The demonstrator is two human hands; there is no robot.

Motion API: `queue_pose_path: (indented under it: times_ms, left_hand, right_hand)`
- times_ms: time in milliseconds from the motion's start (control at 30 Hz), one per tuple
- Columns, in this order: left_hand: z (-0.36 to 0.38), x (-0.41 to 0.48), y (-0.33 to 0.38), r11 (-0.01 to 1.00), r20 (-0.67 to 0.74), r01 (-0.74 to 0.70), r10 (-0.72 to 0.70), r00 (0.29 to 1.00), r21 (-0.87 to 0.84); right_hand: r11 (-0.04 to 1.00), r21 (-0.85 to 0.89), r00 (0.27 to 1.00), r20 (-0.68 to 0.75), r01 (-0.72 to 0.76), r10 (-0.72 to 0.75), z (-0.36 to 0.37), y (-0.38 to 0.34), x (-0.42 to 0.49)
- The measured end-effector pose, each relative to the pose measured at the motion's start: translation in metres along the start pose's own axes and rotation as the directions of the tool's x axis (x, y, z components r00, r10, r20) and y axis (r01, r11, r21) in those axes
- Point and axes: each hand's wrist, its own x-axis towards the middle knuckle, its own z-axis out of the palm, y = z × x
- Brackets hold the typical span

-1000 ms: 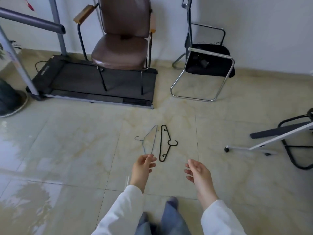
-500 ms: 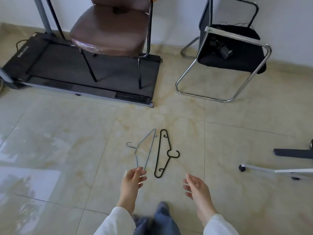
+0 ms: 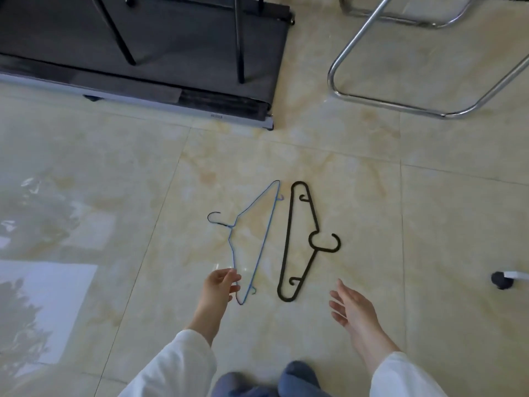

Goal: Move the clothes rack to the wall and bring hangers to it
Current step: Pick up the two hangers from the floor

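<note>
**On the tiled floor: two hangers, both hands above them**

Beside the left fingertips [image 3: 233, 277]: one blue wire hanger [image 3: 264, 239], flat on the beige floor tiles [image 3: 114, 173], hook turned to the left of those fingers, its near corner just past them. Left hand [image 3: 217, 290] had fingers loosely curled and narrowly parted; whether they touched the wire could not be told.

Between the two hands, farther out than the fingers: one black plastic hanger [image 3: 287, 239], flat, hook turned toward the right hand's side, lying just beside the blue one and apart from it.

Right hand [image 3: 353, 310]: palm open, fingers [image 3: 339, 290] spread wide, holding nothing, near the black hanger's lower end and clear of it.

Well beyond the fingertips: treadmill deck [image 3: 171, 53] with dark chair legs [image 3: 239, 38] standing on it; chrome chair frame [image 3: 400, 106]. Out past the right fingers: one black castor [image 3: 499, 279] on a white bar.
</note>
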Motion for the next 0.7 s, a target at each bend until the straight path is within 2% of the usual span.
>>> queue_pose_path:
  times_ms: [100, 200, 333, 400, 500, 700]
  left_hand:
    - [0.002, 0.082, -0.032, 0.998, -0.047, -0.006, 0.009, 0.999, 0.060]
    - [0.009, 0.158, -0.060, 0.986, -0.079, 0.004, 0.009, 0.997, 0.164]
    - [0.013, 0.232, -0.091, 0.943, -0.108, -0.016, 0.055, 0.993, 0.332]
    - [0.017, 0.255, -0.099, 0.905, -0.125, -0.059, 0.122, 0.985, 0.422]
    - [0.022, 0.274, -0.103, 0.824, -0.161, -0.085, 0.209, 0.965, 0.561]
    - [0.029, 0.289, -0.097, 0.826, -0.171, -0.077, 0.205, 0.964, 0.558]
  right_hand:
    - [0.999, -0.034, 1.000, -0.020, 0.012, -0.013, 0.025, 0.026, 0.072]
    - [0.988, -0.152, 0.997, -0.063, 0.029, -0.039, 0.047, 0.046, 0.143]
    - [0.944, -0.312, 0.982, -0.114, 0.111, -0.153, 0.067, 0.064, 0.208]
    - [0.913, -0.380, 0.966, -0.141, 0.149, -0.216, 0.073, 0.071, 0.228]
    - [0.894, -0.422, 0.960, -0.154, 0.149, -0.233, 0.081, 0.077, 0.245]
    - [0.829, -0.540, 0.951, -0.153, 0.147, -0.268, 0.086, 0.071, 0.252]
